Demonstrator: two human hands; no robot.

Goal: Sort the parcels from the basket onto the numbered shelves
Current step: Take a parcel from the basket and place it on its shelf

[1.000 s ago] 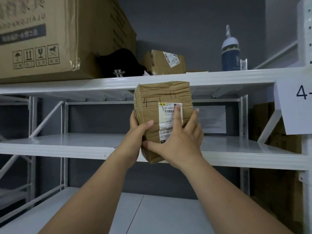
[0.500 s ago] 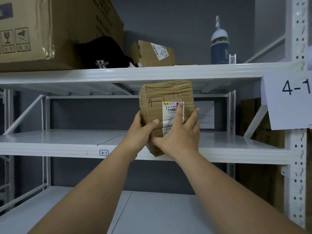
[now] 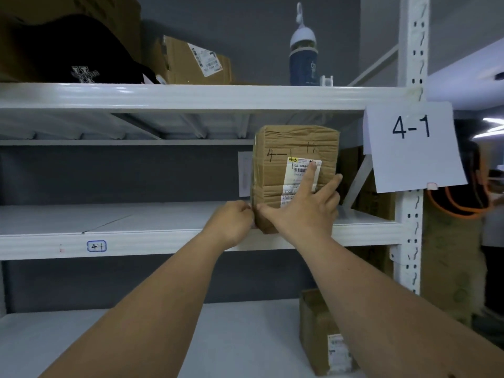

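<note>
Cardboard parcel (image 3: 296, 173), hand-marked "4-1", upright at front edge of middle shelf (image 3: 163, 238), near right upright. Left hand (image 3: 231, 223): grip curled against parcel's lower left edge. Right hand (image 3: 308, 211): grip spread flat on parcel's front face, index finger on white label (image 3: 300, 175), thumb at lower left corner. Paper sign (image 3: 411, 145) "4-1" on upright; small tag (image 3: 96, 246) on shelf lip. Black cap (image 3: 81, 53), bottle (image 3: 303, 50) on upper shelf.
</note>
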